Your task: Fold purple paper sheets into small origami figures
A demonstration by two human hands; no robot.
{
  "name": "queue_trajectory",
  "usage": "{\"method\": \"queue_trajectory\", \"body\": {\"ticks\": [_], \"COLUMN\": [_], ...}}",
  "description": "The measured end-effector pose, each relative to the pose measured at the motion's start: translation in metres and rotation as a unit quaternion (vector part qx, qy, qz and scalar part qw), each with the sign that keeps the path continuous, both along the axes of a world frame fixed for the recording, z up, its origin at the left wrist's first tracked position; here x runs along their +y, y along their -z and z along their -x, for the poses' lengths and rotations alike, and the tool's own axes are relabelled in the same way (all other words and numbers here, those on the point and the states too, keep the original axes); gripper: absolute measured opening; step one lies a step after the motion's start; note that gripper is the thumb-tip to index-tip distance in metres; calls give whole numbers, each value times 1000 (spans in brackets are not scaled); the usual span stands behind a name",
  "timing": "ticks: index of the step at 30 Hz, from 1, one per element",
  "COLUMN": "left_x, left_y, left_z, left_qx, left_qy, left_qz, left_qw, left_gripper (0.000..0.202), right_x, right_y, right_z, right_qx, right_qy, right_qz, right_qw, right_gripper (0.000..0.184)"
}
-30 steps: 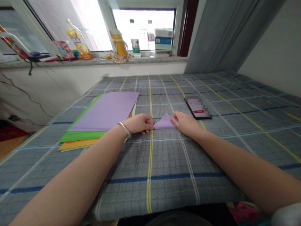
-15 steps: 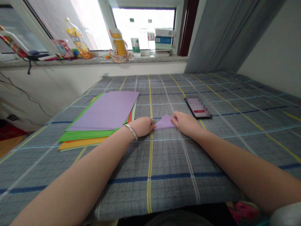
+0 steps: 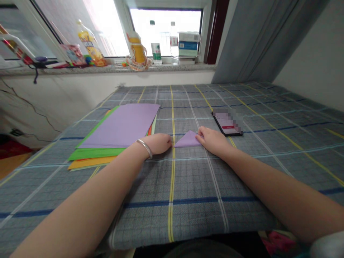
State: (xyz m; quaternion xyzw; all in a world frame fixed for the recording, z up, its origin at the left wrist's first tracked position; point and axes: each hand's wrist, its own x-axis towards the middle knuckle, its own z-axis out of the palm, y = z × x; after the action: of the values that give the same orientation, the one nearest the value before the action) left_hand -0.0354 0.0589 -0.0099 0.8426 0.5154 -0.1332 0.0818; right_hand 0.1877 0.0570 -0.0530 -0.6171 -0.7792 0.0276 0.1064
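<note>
A small purple paper (image 3: 188,139), folded into a triangle, lies on the plaid cloth with its point away from me. My right hand (image 3: 211,139) pinches its right corner between thumb and fingers. Just off the left corner is my left hand (image 3: 161,143), its fingers curled together and apart from the paper; nothing shows in them. A silver bangle (image 3: 145,147) circles the left wrist. Behind that wrist, a stack of coloured paper sheets (image 3: 120,125) has purple on top, with green and orange edges showing below.
A phone (image 3: 227,123) with a lit, partly blurred screen lies beyond my right hand. The grey plaid cloth (image 3: 193,182) covers the surface. Along the windowsill (image 3: 113,70) stand a yellow drink bottle (image 3: 91,44), a yellow cup (image 3: 137,52), clear bottles and boxes (image 3: 188,46).
My left hand has let go of the triangle's left corner and moved slightly left. The right hand still holds its corner, and the paper has stayed in place.
</note>
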Motion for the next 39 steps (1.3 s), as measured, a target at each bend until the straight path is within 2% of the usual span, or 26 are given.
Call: {"method": "queue_trajectory", "body": {"ticks": [3, 5, 9, 11, 13, 18, 23, 26, 28, 30, 32, 35, 39], "left_x": [0, -2, -6, -6, -5, -6, -7, -9, -10, -9, -5, 0, 3], "left_y": [5, 14, 37, 47, 51, 48, 46, 48, 48, 48, 47, 45, 44], "left_z": [-3, -11, -31, -36, -37, -36, -37, -38, -40, -41, -43, -45, -45], "left_qx": [-28, -112, -183, -190, -182, -150, -118, -110, -109, -107, -100, -93, -95], "left_qy": [-31, -64, 23, 58, 55, 14, 17, 22, 58, 105, 123, 99, 95], "left_qz": [-46, -141, -222, -212, -199, -175, -149, -182, -228, -236, -187, -121, -100], "left_qw": [998, 982, 957, 957, 961, 973, 982, 977, 966, 960, 970, 983, 986], "left_gripper": [36, 39, 33, 38, 41, 45, 50, 51, 52, 52, 53, 55, 56], "right_x": [0, -1, -2, -2, -2, -2, -1, -1, -2, -2, -1, 4, 13], "right_y": [0, -1, 0, 0, 0, 0, 1, 2, 2, 1, 0, -3, -12], "right_z": [0, 0, 0, 0, 0, 0, -1, -1, 0, 1, 1, -3, -19], "right_qx": [2, 3, 8, 14, 21, 27, 15, 12, 12, 14, 20, 47, 101], "right_qy": [-4, -4, -8, -9, -12, -22, -17, -15, -13, -9, -4, 0, -1], "right_qz": [-4, -6, -13, -17, -20, -17, -20, -26, -25, -24, -21, 7, 90], "right_qw": [1000, 1000, 1000, 1000, 1000, 999, 1000, 999, 1000, 1000, 1000, 999, 991], "right_gripper": [17, 17, 18, 17, 17, 16, 16, 17, 17, 18, 18, 19, 21]}}
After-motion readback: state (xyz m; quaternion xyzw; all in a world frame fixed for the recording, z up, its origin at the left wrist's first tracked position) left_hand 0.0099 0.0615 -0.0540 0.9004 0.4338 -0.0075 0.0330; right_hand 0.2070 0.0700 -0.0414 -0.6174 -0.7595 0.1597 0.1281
